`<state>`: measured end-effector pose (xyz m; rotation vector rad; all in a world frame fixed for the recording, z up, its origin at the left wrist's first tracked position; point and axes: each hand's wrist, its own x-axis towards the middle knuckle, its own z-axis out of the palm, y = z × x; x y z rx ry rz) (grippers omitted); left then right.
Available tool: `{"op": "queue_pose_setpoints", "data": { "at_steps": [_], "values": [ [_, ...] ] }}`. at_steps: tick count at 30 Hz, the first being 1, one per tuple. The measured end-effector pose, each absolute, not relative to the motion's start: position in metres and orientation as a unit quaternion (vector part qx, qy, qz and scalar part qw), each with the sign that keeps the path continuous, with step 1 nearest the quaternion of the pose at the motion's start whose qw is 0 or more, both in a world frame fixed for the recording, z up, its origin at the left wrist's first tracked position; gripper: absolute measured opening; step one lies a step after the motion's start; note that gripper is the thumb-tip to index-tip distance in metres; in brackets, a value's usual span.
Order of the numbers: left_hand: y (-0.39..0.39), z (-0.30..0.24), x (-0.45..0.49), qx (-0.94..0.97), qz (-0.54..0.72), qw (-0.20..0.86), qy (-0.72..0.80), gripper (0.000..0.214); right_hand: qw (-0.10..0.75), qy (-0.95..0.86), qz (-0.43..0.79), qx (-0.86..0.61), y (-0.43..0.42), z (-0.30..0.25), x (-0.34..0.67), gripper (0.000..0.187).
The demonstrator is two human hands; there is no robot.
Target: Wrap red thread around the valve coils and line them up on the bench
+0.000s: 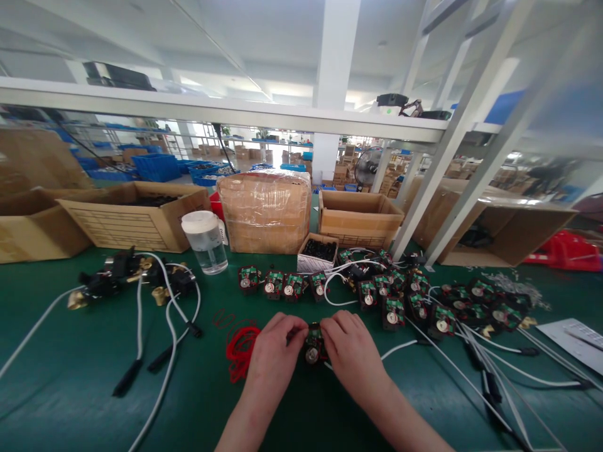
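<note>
Between my hands, on the green table, is a small black module (312, 353) with a green circuit board and a round silver part. My left hand (280, 345) is closed, thumb and forefinger pinched at the module's upper left corner; whatever lies in the pinch is too small to make out. On the opposite side, my right hand (352, 345) has its fingers closed against the module's upper right edge. A pale cable comes out from beneath that hand. Just left of my left hand lies a tangle of thin red loops (241, 353), with a few loose ones beyond it.
Several similar circuit-board modules (393, 311) with white cables spread to the right. Brass-fitted black units (127, 276) lie left. A lidded water jug (206, 245), a small box of black parts (318, 251) and a wrapped carton (266, 213) stand behind. Slanted metal posts (438, 144) rise at right.
</note>
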<state>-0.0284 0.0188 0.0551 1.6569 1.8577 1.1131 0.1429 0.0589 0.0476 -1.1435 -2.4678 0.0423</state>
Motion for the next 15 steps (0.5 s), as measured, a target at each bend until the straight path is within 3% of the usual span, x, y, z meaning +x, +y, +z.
{"op": "queue_pose_setpoints", "data": {
  "at_steps": [15],
  "values": [
    [0.0223,0.0500,-0.0263,0.585,0.422,0.191,0.666,0.016,0.288,-0.835,0.133,-0.451,0.0624,0.0413,0.1402,0.014]
  ]
}}
